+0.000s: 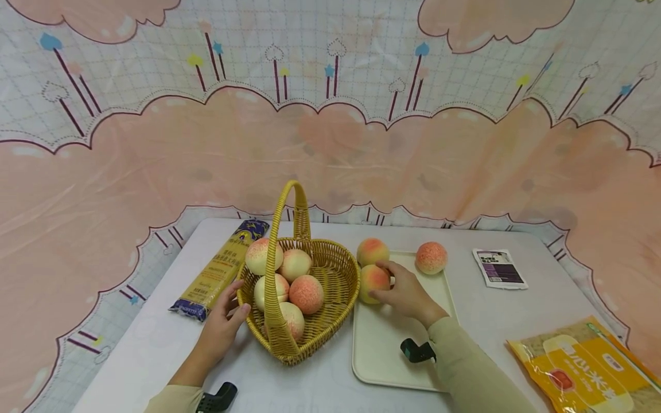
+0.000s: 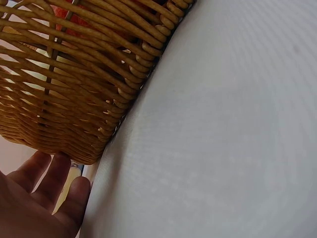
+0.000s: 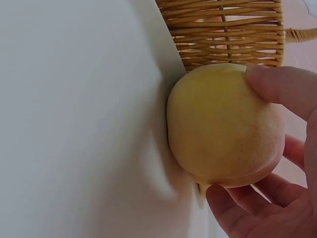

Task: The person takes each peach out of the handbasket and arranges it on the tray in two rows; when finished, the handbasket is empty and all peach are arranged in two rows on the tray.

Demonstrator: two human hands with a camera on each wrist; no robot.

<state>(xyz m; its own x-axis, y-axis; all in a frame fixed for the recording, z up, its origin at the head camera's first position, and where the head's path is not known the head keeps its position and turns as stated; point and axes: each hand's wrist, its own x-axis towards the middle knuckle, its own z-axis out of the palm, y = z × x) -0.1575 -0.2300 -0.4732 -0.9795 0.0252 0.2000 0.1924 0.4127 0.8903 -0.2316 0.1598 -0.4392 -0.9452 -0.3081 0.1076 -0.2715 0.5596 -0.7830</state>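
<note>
My right hand (image 1: 410, 292) grips a yellow peach with a red blush (image 1: 373, 282) at the left edge of a cream tray (image 1: 384, 344). In the right wrist view, thumb and fingers lie around that peach (image 3: 223, 126), which is low over the pale surface. Just behind it sits a second yellow-red peach (image 1: 372, 251); a pinker peach (image 1: 431, 257) lies at the tray's far right corner. A wicker basket (image 1: 337, 287) with a tall handle holds several peaches (image 1: 306, 294). My left hand (image 1: 222, 327) touches the basket's left side, its fingers loosely bent.
A spaghetti packet (image 1: 217, 272) lies left of the basket, behind my left hand. Toward the right are a small white and purple sachet (image 1: 499, 269) and a yellow bag of millet (image 1: 588, 367). A patterned cloth (image 1: 330, 155) hangs behind the white table.
</note>
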